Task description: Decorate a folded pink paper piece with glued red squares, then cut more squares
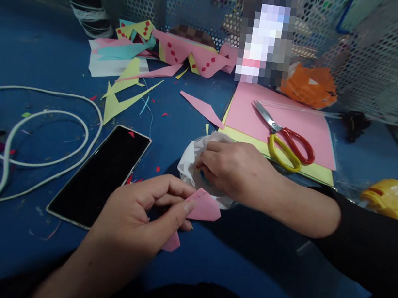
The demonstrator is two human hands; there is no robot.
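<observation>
My left hand [154,211] pinches a small pink piece [203,207], paper or felt, between thumb and fingers; another part of it shows below the fingers. Just beyond, my right hand [229,167] reaches into an open white plastic bag [190,160], its fingers curled together. A small red bit shows at those fingertips, and whatever they grip is mostly hidden. Behind the right hand, scissors [278,130] with one red and one yellow handle lie partly spread on a stack of pink and yellow sheets [241,103].
A phone [103,175] and a looped white cable [59,113] lie at left. Pink garlands with red diamonds [182,51] and cut scraps [120,104] sit at the back, against perforated mesh [203,3]. Orange material [308,85] and a yellow tool [385,195] are at right.
</observation>
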